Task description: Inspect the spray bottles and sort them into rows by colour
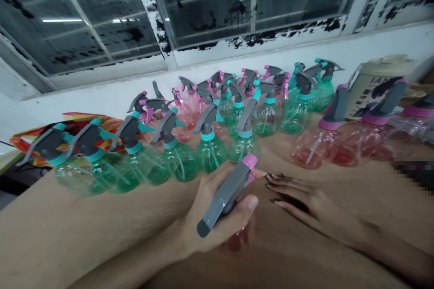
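My left hand [193, 223] is wrapped round a pink spray bottle [225, 198] near the front of the table. Its grey trigger head with a pink nozzle points away from me. My fingers hide most of the clear pink body, and a bit of it shows below my thumb. To the right, my right hand [313, 198] lies palm down, low over the tabletop, fingers stretched toward the bottle and holding nothing. Just beyond my left hand stands a green spray bottle [244, 144] with a grey head.
Several green spray bottles [181, 162] form a front row. Behind them stand more pink and green ones. Pink bottles [310, 144] are at the right, near a cream container [373, 81]. A colourful bag [98, 122] lies back left. Windows [257, 0] rise behind the brown table [135, 226].
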Demonstrator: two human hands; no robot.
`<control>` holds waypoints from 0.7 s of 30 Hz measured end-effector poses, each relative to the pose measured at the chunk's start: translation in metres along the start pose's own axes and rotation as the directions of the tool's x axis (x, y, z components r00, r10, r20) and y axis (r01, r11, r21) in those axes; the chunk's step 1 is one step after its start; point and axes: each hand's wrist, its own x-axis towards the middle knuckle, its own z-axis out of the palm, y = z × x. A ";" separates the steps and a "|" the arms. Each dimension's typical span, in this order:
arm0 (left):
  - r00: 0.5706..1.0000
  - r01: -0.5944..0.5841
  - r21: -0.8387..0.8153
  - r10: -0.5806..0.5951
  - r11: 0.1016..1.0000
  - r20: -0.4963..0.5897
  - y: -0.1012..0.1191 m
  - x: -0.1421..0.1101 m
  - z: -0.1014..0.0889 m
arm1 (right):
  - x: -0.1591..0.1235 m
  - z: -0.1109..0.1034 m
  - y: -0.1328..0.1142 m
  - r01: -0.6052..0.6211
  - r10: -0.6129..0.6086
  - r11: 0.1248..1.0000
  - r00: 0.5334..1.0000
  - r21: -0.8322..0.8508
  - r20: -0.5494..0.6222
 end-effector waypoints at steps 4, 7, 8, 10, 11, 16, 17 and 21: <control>1.000 -0.019 -0.100 0.018 0.995 -0.011 0.000 0.000 -0.001 | 0.000 0.000 0.001 -0.003 0.004 1.000 1.000 -0.013 0.007; 1.000 0.001 -0.097 -0.002 0.995 -0.011 0.001 0.000 -0.001 | 0.000 -0.001 -0.001 -0.007 0.007 1.000 1.000 -0.022 0.019; 1.000 0.007 -0.100 -0.008 0.995 -0.011 0.001 0.000 -0.001 | 0.000 -0.002 -0.001 -0.009 0.010 1.000 1.000 -0.021 0.017; 1.000 0.010 -0.104 -0.012 0.995 -0.015 0.001 0.000 -0.001 | 0.001 -0.002 -0.002 -0.012 0.012 1.000 1.000 -0.013 0.009; 1.000 0.015 -0.103 -0.016 0.995 -0.011 0.001 0.000 -0.001 | 0.001 -0.002 -0.002 -0.009 0.009 1.000 1.000 -0.009 0.006; 1.000 0.001 -0.108 -0.003 0.994 -0.016 -0.002 -0.001 0.000 | 0.001 -0.002 -0.001 0.001 -0.001 1.000 1.000 -0.012 0.015; 1.000 -0.006 -0.113 0.004 0.994 -0.023 -0.002 -0.001 0.001 | 0.001 -0.002 -0.001 -0.001 0.001 1.000 1.000 -0.017 0.020; 0.999 0.013 -0.111 -0.017 0.994 -0.036 -0.001 -0.002 0.002 | 0.001 -0.002 -0.002 -0.012 0.012 1.000 1.000 -0.027 0.018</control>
